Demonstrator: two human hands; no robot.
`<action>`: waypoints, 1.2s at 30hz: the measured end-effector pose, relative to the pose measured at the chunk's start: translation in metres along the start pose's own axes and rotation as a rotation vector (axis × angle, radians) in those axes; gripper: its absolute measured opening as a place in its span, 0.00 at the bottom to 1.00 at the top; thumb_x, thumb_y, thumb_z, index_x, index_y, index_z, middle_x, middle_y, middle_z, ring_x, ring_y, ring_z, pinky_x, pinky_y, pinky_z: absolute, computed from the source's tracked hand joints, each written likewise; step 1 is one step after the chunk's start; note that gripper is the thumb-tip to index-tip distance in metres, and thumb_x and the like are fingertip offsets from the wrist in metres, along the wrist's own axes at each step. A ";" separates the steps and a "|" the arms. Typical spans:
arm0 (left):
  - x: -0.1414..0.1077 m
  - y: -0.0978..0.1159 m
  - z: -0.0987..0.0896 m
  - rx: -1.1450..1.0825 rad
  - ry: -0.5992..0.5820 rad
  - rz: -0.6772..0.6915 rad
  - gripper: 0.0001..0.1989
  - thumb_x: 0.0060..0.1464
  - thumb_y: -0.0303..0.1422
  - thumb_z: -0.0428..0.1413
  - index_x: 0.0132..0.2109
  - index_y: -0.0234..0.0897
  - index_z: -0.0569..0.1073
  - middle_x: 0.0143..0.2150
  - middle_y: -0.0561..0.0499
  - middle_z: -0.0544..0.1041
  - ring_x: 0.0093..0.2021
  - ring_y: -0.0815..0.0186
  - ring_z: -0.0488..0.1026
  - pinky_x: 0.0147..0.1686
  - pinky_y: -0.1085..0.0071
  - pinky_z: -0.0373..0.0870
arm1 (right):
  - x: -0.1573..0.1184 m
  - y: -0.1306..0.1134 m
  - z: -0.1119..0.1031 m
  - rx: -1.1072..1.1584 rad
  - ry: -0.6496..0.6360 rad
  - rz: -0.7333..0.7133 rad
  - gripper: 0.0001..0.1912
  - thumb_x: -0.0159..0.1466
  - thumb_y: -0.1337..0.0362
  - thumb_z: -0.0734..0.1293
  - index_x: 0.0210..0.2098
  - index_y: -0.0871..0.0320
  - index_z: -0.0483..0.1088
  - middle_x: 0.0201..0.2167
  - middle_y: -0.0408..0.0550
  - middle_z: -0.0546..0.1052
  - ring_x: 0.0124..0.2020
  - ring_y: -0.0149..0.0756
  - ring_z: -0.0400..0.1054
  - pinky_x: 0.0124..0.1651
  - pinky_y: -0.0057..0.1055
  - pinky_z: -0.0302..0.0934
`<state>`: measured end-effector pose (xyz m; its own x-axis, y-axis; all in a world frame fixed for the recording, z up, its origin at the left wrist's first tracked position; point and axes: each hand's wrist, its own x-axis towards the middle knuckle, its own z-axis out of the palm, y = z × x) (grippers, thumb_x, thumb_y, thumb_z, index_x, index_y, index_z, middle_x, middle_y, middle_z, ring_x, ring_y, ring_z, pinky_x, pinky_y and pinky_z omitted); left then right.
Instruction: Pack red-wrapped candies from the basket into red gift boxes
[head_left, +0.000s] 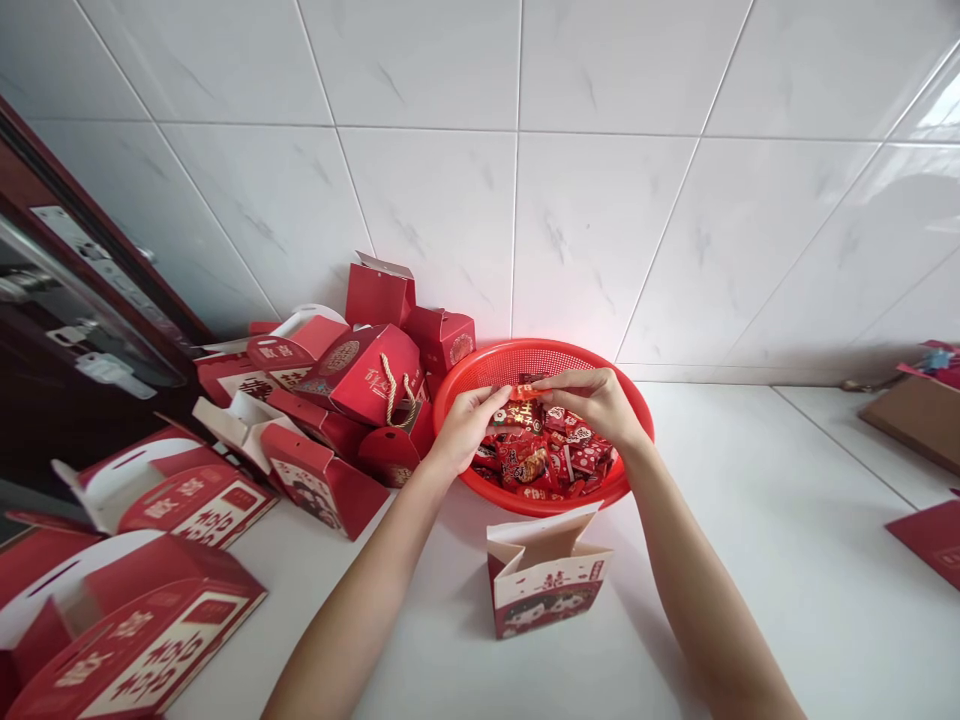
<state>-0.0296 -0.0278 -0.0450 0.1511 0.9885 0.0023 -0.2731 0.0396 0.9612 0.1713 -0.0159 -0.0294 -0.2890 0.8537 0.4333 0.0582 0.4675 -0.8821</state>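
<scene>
Across the white counter (780,520), your forearms reach from the bottom edge toward the middle of the frame. The group of red gift boxes (360,370) fills the left side, and your left forearm passes close to its nearest ones; an outward swing of that elbow could topple one.

Your red mesh basket (487,368) sits at centre, its loose heap of wrapped snack packets (525,460) inside. The open paper gift box (551,600) stands upright at lower centre, between your forearms and just in front of the basket; it looks light, so a dropped wrist could tip it. Its flaps partly narrow the mouth and could catch anything passing through.

Your left hand (472,428) and right hand (598,402) hang over the basket, fingers of each pinching one end of the small orange-red packet (525,391). If your hands pull apart too hard, the wrapper could tear or slip into the similar-looking heap, where it would be hard to pick out.

That packet is above the heap, near frame centre. Its long axis runs nearly level across the frame, one end pointing left, the other right; its print is too small to read.
</scene>
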 end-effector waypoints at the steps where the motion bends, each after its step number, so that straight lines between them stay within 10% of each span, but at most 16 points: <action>1: 0.000 0.000 0.000 -0.007 0.006 0.004 0.26 0.35 0.52 0.73 0.29 0.35 0.78 0.30 0.53 0.76 0.37 0.61 0.75 0.37 0.64 0.80 | 0.000 0.001 0.000 -0.036 0.013 -0.030 0.09 0.58 0.66 0.72 0.36 0.51 0.86 0.34 0.46 0.85 0.37 0.41 0.79 0.43 0.38 0.75; 15: 0.000 -0.002 -0.001 0.021 -0.008 0.020 0.24 0.32 0.45 0.76 0.32 0.33 0.80 0.32 0.53 0.77 0.38 0.62 0.75 0.40 0.63 0.79 | -0.001 0.005 0.004 -0.294 0.040 -0.179 0.18 0.59 0.72 0.65 0.39 0.52 0.85 0.39 0.46 0.86 0.42 0.43 0.79 0.47 0.39 0.73; 31: -0.001 -0.004 -0.001 0.063 0.032 0.102 0.19 0.31 0.40 0.76 0.29 0.35 0.82 0.29 0.52 0.80 0.34 0.64 0.74 0.40 0.68 0.71 | 0.000 0.001 0.003 -0.119 0.001 -0.022 0.15 0.62 0.56 0.75 0.45 0.57 0.80 0.31 0.47 0.82 0.35 0.40 0.77 0.41 0.37 0.72; 36: 0.000 -0.003 -0.001 0.032 0.132 0.087 0.21 0.30 0.44 0.76 0.30 0.35 0.82 0.30 0.51 0.80 0.34 0.63 0.75 0.38 0.67 0.73 | 0.004 0.017 -0.015 -0.137 0.178 0.053 0.19 0.67 0.52 0.68 0.51 0.58 0.77 0.37 0.51 0.84 0.39 0.41 0.79 0.45 0.39 0.73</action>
<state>-0.0297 -0.0280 -0.0486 0.0012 0.9987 0.0514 -0.2489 -0.0495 0.9673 0.1852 -0.0014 -0.0398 -0.1095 0.8992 0.4237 0.2017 0.4375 -0.8763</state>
